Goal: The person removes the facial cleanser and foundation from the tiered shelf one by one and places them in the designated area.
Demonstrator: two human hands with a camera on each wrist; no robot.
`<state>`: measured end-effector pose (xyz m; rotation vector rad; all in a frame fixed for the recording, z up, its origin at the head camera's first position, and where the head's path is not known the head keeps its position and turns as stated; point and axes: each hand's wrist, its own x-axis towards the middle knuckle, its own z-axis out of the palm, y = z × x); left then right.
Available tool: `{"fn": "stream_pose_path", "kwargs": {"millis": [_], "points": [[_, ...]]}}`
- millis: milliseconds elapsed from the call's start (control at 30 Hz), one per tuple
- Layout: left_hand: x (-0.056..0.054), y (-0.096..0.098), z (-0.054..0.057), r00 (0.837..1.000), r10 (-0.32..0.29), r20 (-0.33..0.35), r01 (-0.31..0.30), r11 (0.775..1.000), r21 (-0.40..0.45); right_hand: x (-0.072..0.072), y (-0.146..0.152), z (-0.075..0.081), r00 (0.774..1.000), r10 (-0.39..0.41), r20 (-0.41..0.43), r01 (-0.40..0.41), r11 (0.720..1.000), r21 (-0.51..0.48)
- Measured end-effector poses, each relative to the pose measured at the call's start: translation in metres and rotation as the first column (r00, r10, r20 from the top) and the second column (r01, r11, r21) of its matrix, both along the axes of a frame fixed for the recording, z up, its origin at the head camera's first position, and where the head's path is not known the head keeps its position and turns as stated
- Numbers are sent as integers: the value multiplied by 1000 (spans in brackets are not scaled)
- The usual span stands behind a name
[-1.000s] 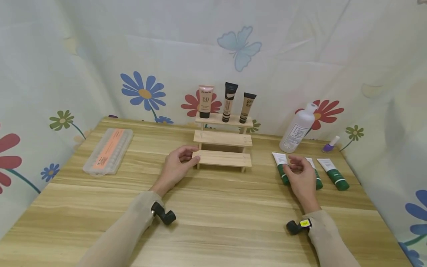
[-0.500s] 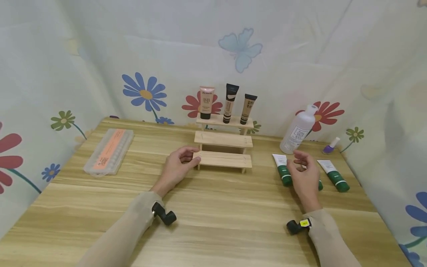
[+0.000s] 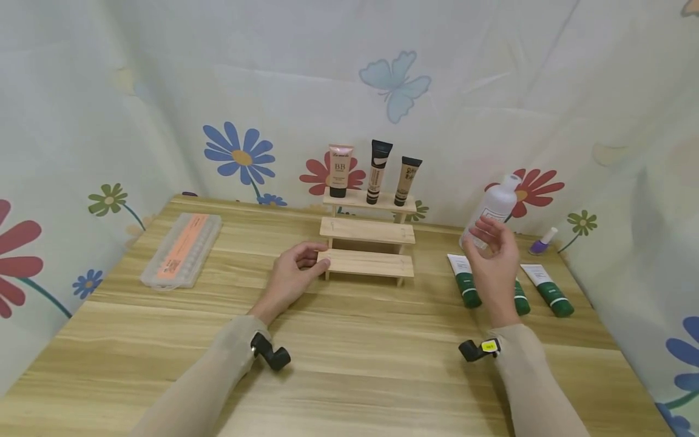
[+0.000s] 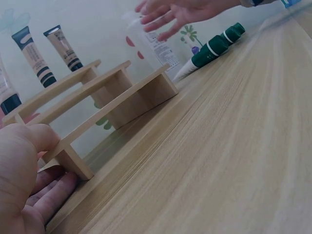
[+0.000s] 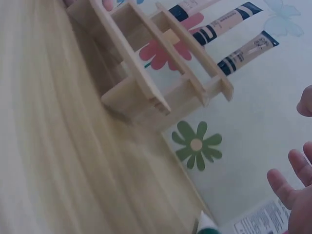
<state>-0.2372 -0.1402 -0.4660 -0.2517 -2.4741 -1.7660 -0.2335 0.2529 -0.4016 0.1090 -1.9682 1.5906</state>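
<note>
My left hand (image 3: pixel 292 272) holds the left end of a three-tier wooden stand (image 3: pixel 366 264). In the left wrist view its thumb lies on the lowest shelf and its fingers reach around the end leg. Three cosmetic tubes stand on the top tier: a pink BB cream tube (image 3: pixel 340 173), a slim black-topped tube (image 3: pixel 377 173) and a smaller beige one (image 3: pixel 406 182). My right hand (image 3: pixel 494 267) hovers with loosely spread fingers, holding nothing, in front of a white bottle (image 3: pixel 498 203). Below it lie green-and-white tubes (image 3: pixel 465 285), the middle one partly hidden.
A clear plastic case (image 3: pixel 182 249) with an orange label lies at the left. A purple nail polish bottle (image 3: pixel 540 243) stands at the back right, near another green-and-white tube (image 3: pixel 548 291). Flowered cloth (image 3: pixel 295 73) hangs behind the wooden table (image 3: pixel 371 364).
My right hand has risen from over the green-and-white tubes toward the white bottle, and its fingers have spread. My left hand has stayed at the stand.
</note>
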Motion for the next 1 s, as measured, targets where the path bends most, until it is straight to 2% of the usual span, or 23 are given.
{"fn": "stream_pose_path", "kwargs": {"millis": [133,300,567,667,1000], "points": [[-1,-1,0,1000,1,-1,-1,1000,-2,-14,-16,10,997,62,-38,-63,997,-38],[-1,-1,0,1000,7,-1,-7,1000,-5,-38,-37,21,990,127,-68,-131,989,-62],[-2,0,-1,1000,-1,-12,1,1000,5,-71,-68,32,973,205,-106,-213,975,-66],[-2,0,-1,1000,-1,-18,1,1000,6,-79,-77,34,972,218,-91,-225,972,-72],[-1,0,1,1000,2,-12,-2,1000,9,-92,-97,35,976,209,-57,-212,976,-57]]}}
